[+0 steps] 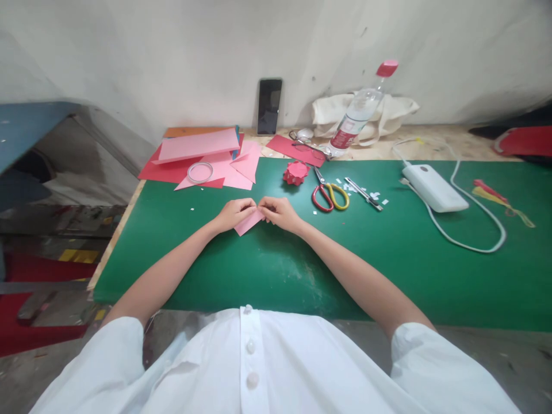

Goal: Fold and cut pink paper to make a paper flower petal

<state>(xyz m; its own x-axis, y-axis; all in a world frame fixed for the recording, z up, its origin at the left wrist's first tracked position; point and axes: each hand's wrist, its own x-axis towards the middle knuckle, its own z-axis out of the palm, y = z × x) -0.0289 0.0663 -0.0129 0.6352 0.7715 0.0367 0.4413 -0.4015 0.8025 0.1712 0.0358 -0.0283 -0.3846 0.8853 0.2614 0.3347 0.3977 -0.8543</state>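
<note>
Between my two hands is a small piece of pink paper (249,223), its lower corner pointing toward me over the green mat (207,270). My left hand (235,213) pinches it along the upper left edge. At its upper right end, the fingers of my right hand (279,212) are closed on the same paper, and the fingertips of both hands nearly meet. A red folded paper ball (295,172) sits just beyond my right hand. To the right of it lie scissors (330,195) with one red and one yellow handle.
Pink and red sheets (198,146) with a tape roll (200,172) lie at the back left. A phone (269,107) leans on the wall. A tilted bottle (357,121), glasses (308,150), a cutter knife (363,194) among white scraps, and a cabled power bank (435,188) stand rightward.
</note>
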